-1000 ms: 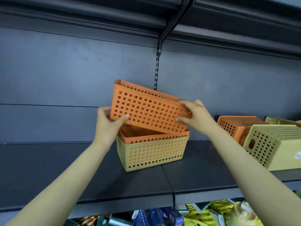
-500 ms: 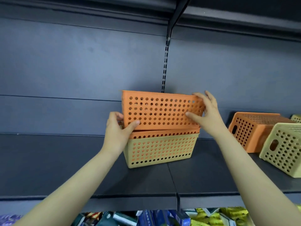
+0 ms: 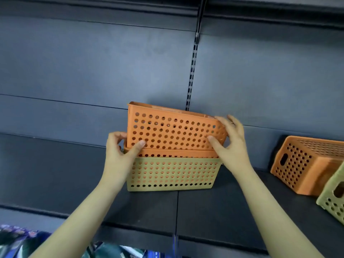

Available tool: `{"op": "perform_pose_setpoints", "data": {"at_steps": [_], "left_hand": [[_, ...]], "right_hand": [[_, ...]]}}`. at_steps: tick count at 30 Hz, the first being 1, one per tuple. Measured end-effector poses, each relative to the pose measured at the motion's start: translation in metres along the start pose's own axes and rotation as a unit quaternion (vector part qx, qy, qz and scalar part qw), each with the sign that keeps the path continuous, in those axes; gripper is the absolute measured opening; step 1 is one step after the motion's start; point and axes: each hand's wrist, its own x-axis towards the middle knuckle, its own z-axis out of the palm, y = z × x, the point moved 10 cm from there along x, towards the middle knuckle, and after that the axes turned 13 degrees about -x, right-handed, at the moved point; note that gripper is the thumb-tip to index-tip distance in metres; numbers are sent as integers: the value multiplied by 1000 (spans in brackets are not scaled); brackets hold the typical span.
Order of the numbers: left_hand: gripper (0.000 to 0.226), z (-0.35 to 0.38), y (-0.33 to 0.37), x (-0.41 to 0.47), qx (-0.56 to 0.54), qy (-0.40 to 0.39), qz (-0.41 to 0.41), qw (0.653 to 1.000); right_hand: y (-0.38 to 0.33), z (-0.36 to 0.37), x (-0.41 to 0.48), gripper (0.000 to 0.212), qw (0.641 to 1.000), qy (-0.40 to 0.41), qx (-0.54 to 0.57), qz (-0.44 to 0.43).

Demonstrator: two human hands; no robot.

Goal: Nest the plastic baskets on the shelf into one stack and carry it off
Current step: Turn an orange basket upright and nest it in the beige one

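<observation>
A yellow perforated basket [image 3: 171, 174] stands on the dark shelf [image 3: 214, 211] with an orange basket nested in it; only that one's rim [image 3: 176, 153] shows. A second orange basket [image 3: 173, 132] sits partly inside the stack, tilted, its left end higher. My left hand [image 3: 119, 153] grips its left end, thumb on the front wall. My right hand [image 3: 230, 144] holds its right end. At the right, another orange basket [image 3: 305, 164] lies on its side, and a yellow basket [image 3: 333, 198] lies in front of it, cut off by the frame edge.
The dark grey back panel [image 3: 93, 71] rises behind the stack, with a slotted upright [image 3: 192, 71] at its middle. An upper shelf [image 3: 260, 12] overhangs. Packaged goods [image 3: 22, 241] show below the shelf's front edge.
The held orange basket has dropped lower into the stack and its right end has sunk. The view has shifted left, so the baskets at the right sit nearer the frame edge.
</observation>
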Motion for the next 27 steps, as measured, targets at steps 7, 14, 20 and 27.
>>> {"op": "perform_pose_setpoints", "data": {"at_steps": [7,14,20,27], "left_hand": [[51,-12,-1,-4,92,31,-14,995],[88,8,-13,-11,-22,28,-53,998],[37,4,-28,10,-53,93,-48,993],[49,10,-57,13,-17,54,-59,997]], "right_hand": [[14,10,-13,47,999,4,35,-17],[36,39,-24,58,991,-45,119,31],[44,55,-39,73,959,-57,260,99],[49,59,-45,83,982,-36,173,64]]}}
